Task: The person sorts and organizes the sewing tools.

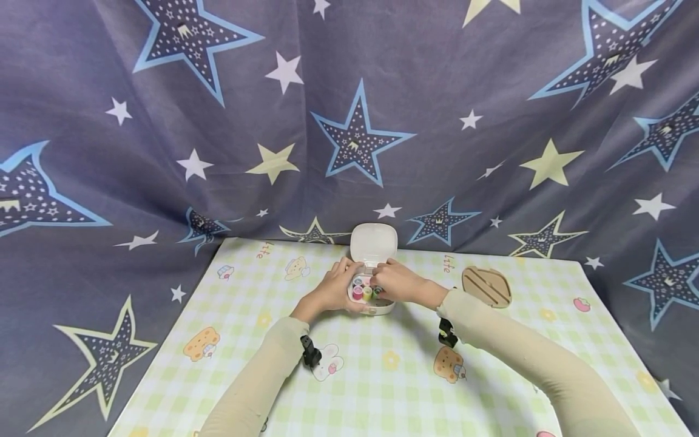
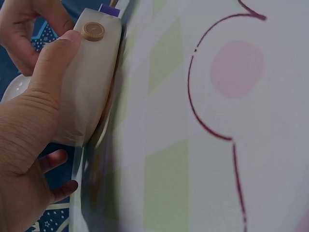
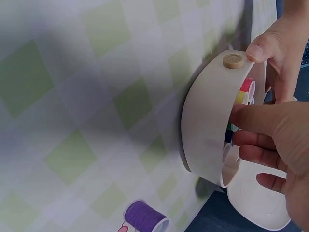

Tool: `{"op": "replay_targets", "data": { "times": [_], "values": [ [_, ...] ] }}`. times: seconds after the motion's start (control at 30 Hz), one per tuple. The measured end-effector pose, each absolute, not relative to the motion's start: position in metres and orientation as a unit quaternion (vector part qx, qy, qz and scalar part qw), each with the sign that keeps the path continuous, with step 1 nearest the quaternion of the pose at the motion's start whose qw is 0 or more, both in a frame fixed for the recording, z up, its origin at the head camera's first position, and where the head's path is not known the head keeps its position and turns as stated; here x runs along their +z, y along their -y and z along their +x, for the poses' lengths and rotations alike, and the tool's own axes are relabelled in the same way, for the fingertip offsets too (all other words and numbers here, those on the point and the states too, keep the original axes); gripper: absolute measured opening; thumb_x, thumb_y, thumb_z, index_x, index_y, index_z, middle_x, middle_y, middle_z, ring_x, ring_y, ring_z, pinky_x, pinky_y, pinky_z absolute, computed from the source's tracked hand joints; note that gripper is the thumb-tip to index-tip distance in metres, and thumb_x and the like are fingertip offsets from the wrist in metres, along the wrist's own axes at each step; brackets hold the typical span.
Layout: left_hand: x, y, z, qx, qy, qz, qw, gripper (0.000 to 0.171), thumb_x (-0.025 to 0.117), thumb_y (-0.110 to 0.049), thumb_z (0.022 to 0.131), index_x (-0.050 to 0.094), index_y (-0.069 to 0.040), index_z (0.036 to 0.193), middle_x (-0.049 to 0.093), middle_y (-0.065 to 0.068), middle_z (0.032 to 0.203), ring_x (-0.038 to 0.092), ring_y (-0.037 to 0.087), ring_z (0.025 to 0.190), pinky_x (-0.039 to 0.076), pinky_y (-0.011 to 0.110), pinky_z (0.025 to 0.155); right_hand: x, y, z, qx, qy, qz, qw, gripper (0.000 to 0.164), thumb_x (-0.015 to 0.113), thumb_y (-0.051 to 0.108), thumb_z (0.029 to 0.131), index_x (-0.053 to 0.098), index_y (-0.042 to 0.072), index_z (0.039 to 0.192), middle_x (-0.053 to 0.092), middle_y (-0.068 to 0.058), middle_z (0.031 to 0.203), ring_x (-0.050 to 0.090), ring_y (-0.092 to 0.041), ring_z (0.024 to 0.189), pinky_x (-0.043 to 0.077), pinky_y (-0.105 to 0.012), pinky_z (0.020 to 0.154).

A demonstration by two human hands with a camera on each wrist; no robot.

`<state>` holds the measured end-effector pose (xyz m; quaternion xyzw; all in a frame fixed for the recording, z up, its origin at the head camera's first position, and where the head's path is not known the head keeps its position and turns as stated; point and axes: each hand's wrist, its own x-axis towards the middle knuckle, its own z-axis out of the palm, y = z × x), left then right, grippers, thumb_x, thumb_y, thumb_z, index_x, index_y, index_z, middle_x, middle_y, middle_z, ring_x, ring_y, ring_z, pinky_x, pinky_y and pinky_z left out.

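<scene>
A white sewing box (image 1: pixel 377 308) stands on the table with its lid (image 1: pixel 374 243) tipped back. Colored thread spools fill part of it, among them a pink spool (image 1: pixel 357 293) and a yellow spool (image 1: pixel 368 293). My left hand (image 1: pixel 334 286) grips the box's left side, its thumb at the front rim beside the round tan button (image 2: pixel 93 31). From the right, my right hand (image 1: pixel 397 281) reaches inside, thumb and fingers curled at a green spool (image 3: pixel 229 125). Its index fingertip is hidden behind the thumb in the right wrist view.
A purple thread spool (image 3: pixel 145 216) lies on the checked tablecloth to the right of the box. Farther right is a brown divided tray (image 1: pixel 486 286). A star-patterned curtain (image 1: pixel 360 200) hangs behind the table's far edge, close to the raised lid.
</scene>
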<state>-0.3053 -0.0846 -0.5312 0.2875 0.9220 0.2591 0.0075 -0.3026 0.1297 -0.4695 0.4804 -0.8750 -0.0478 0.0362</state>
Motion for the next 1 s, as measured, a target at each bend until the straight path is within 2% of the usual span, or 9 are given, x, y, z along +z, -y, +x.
{"op": "replay_targets", "data": {
  "times": [1.0],
  "values": [
    [-0.5314, 0.0855, -0.3054, 0.258, -0.922, 0.289, 0.015, 0.113, 0.092, -0.052, 0.067, 0.035, -0.012, 0.157, 0.042, 0.008, 0.13, 0.043, 0.023, 0.114, 0.042, 0.04, 0.093, -0.4646, -0.1274, -0.302, -0.049, 0.876, 0.479, 0.026, 0.018, 0.087, 0.024, 0.079, 0.079, 0.015, 0.092, 0.071, 0.0, 0.087, 0.062, -0.019, 0.082, 0.044, -0.038, 0.076]
  ]
}}
